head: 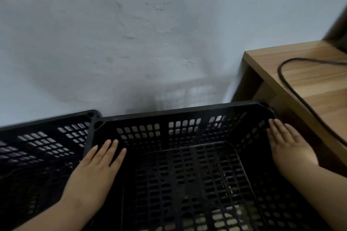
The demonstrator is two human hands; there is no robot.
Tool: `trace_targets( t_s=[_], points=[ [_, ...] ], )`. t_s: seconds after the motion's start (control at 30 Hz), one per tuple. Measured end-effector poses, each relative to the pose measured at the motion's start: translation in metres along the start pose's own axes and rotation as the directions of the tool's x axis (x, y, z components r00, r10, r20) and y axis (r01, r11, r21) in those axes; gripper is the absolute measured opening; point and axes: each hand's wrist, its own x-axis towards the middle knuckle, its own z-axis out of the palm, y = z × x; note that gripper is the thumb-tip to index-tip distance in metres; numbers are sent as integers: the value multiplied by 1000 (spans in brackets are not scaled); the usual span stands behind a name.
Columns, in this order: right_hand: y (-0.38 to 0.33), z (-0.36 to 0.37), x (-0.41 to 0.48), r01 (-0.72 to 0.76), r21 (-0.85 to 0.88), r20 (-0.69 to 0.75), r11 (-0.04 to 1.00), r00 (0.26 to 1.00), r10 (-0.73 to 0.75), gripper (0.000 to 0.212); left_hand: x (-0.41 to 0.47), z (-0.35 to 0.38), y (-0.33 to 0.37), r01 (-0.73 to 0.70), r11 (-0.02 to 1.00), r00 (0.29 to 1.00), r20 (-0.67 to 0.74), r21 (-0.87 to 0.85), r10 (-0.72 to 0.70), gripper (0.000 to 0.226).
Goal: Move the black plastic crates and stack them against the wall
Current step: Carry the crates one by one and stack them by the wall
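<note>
Right crate point(187, 165) at 6 o'clock, far rim near wall point(131, 33), beside second crate point(43, 146) at 9. Left hand point(97, 165) and right hand point(289, 146) flat, open on side rims (no grip). Push evenly, square to wall; mind wooden surface point(309, 80) at 3.

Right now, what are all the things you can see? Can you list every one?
black plastic crates: two, black, side by side at the foot of the wall; the middle crate is open-topped and empty, the left crate sits beside it with their far corners close together
wall: one, pale grey-white with scuffs, behind the crates
wooden table: one, brown, to the right of the middle crate
cable: one, black, curving across the table top
dark object: one, blurred at the right edge on the table; cannot tell what it is
left hand: flat on the middle crate's left side
right hand: flat on its right side
</note>
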Motion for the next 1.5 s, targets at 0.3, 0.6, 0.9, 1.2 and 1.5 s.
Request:
trace_targets(
  t_s=[0.3,0.6,0.9,1.2,1.5],
  points=[
    [-16,9,-74,-73,81,116,994,991,63,55,-51,0,27,48,999,984,173,-10,-45,73],
    [-24,37,-111,64,181,-48,982,997,-56,55,-98,-8,53,67,996,962,261,51,-78,69],
    [-10,38,-165,-46,74,84,996,996,40,61,-158,-44,76,138,989,947,287,53,-147,68],
    [32,43,-196,173,207,-160,963,977,-141,68,-196,-116,83,162,985,949,263,58,-171,69],
    [91,-6,-242,30,15,-54,999,998,-29,54,-216,-187,64,172,982,960,209,81,-185,79]
  ],
)
